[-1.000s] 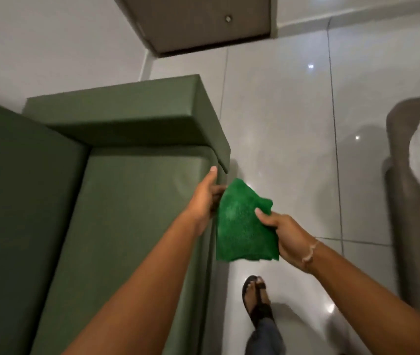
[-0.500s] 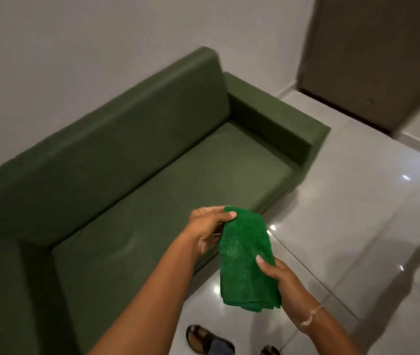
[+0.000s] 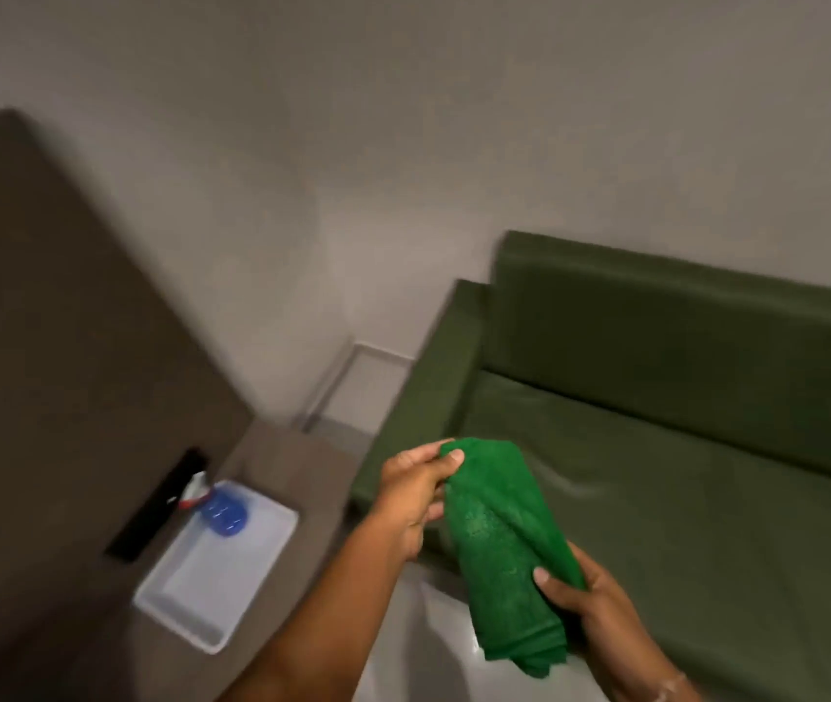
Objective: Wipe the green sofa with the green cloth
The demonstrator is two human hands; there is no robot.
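A bright green cloth (image 3: 502,549), loosely folded, hangs in the air in front of the sofa's left end. My left hand (image 3: 416,491) pinches its top corner. My right hand (image 3: 588,608) grips its lower right side. The dark green sofa (image 3: 681,448) fills the right half of the view, with its left armrest, seat and backrest showing. The cloth does not touch the sofa.
A brown counter (image 3: 281,458) stands left of the sofa, against a tall brown panel (image 3: 48,321). On the counter lies a white tray (image 3: 231,575) holding a blue bottle (image 3: 223,511). Pale shiny floor (image 3: 433,640) shows below my hands. A grey wall rises behind.
The view has swung left, from the sofa's right end to its left armrest and the counter. Both hands have kept hold of the cloth, which now hangs slanted.
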